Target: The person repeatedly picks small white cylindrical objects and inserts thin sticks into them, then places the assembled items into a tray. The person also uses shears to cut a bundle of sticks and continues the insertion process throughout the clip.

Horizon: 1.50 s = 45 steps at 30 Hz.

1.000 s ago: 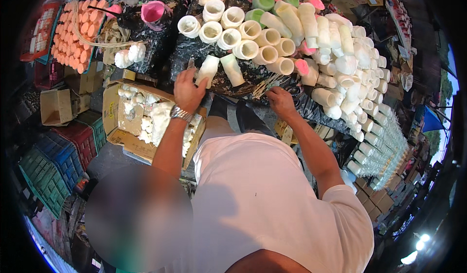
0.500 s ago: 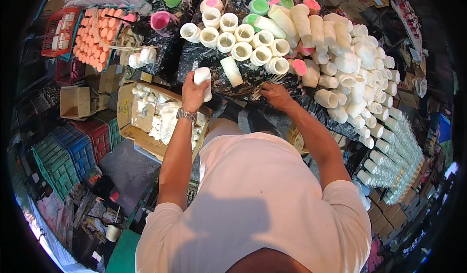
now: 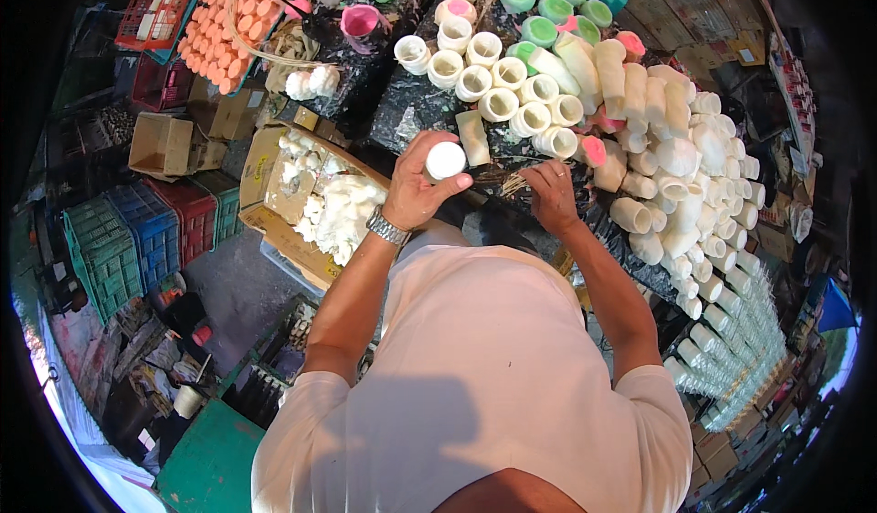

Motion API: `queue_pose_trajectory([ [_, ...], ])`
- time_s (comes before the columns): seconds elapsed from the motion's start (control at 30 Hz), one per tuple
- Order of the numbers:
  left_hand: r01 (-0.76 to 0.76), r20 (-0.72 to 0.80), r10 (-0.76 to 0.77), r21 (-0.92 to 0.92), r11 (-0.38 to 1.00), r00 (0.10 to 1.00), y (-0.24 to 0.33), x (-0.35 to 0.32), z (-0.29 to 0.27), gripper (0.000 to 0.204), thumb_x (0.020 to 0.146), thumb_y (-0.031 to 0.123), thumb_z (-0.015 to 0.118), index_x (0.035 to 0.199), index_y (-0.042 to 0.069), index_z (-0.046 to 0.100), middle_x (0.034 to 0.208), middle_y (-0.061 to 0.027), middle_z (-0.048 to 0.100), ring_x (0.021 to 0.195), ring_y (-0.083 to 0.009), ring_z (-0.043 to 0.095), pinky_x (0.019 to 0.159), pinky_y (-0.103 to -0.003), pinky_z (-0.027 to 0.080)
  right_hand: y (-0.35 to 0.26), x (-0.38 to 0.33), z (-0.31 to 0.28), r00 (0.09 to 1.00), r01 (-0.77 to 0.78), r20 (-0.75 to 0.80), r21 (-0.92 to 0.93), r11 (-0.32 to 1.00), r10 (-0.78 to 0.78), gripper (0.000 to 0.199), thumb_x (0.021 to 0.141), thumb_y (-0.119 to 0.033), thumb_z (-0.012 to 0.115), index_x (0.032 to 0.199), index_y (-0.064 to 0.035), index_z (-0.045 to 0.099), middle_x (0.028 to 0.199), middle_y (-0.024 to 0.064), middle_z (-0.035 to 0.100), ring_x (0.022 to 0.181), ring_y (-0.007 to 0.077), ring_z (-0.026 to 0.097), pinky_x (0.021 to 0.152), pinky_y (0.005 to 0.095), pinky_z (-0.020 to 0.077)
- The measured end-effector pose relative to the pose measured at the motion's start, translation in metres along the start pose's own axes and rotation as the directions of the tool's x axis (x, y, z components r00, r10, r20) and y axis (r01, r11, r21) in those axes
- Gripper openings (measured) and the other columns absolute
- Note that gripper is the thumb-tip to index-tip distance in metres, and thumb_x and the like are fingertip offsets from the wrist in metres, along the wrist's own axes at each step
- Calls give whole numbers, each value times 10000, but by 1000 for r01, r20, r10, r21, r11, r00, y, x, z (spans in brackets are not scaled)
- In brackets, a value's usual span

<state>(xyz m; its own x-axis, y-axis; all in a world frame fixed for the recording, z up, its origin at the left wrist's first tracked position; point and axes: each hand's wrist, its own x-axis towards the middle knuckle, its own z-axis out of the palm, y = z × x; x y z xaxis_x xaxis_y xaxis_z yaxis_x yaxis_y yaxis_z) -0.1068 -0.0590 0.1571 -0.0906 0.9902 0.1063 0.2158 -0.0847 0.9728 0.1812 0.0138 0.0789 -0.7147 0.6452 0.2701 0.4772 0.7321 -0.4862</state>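
Note:
My left hand (image 3: 413, 189) is closed round a white cylinder, candle-like (image 3: 446, 162), with its round end facing up. A pale tan bundle of thin strands (image 3: 514, 184) lies at the near edge of the dark table. Just right of it, my right hand (image 3: 552, 198) has its fingers drawn together in a pinch; whatever is between them is too small to make out. Beyond my hands stand several cream hollow cups (image 3: 498, 105) in rows. One cream tube (image 3: 472, 138) lies on its side, close to the white cylinder.
A cardboard box (image 3: 258, 170) of white lumps sits left of my left forearm. Cream tubes are heaped (image 3: 681, 184) at the right, near glassy rods with white ends (image 3: 722, 349). Green-topped cups (image 3: 555, 9), a pink cup (image 3: 361, 24) and orange cylinders (image 3: 228, 33) stand farther back. Stacked crates (image 3: 105, 248) are at left.
My left hand has moved right, nearer my right hand, and turned the white cylinder so its end faces up. My right hand has lifted off the strand bundle. The whole view has shifted.

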Motion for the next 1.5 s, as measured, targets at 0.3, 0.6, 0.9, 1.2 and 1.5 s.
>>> queue_pose_trajectory([
  [0.3,-146,-51,156,154,977,986,31,8,3,334,702,-2,890,1002,-17,744,978,-144,742,862,-241,714,775,-339,570,-65,61,-60,894,-408,66,527,745,443,180,982,-34,633,1149,-16,697,982,150,688,837,298,689,751,349,542],
  [0.6,-274,-42,294,262,925,955,56,18,1,337,680,-34,867,990,-46,735,956,-159,737,840,-291,710,772,-371,572,-136,102,-132,986,-42,-150,225,973,77,184,824,3,731,1006,-13,708,926,115,648,833,297,649,707,394,545],
  [0.9,-290,-24,310,286,913,951,55,22,4,349,676,-26,867,999,-39,733,937,-158,730,819,-306,702,751,-374,571,-133,107,-116,979,75,-196,133,988,-48,257,723,31,734,969,-7,667,864,86,589,762,267,603,646,372,511],
  [1.2,-335,23,355,394,856,934,53,22,2,333,677,24,847,982,-25,724,934,-152,721,816,-330,691,743,-395,568,-126,105,-107,984,113,-136,1,994,-112,210,730,-43,735,928,-37,666,800,61,524,736,239,555,653,369,445],
  [1.5,-367,127,353,496,787,927,61,21,8,443,605,92,852,1006,-1,689,981,-131,705,900,-326,664,793,-435,532,-125,109,-101,995,94,34,29,995,-95,129,754,-68,653,881,-47,660,812,65,539,773,258,589,682,405,446],
])
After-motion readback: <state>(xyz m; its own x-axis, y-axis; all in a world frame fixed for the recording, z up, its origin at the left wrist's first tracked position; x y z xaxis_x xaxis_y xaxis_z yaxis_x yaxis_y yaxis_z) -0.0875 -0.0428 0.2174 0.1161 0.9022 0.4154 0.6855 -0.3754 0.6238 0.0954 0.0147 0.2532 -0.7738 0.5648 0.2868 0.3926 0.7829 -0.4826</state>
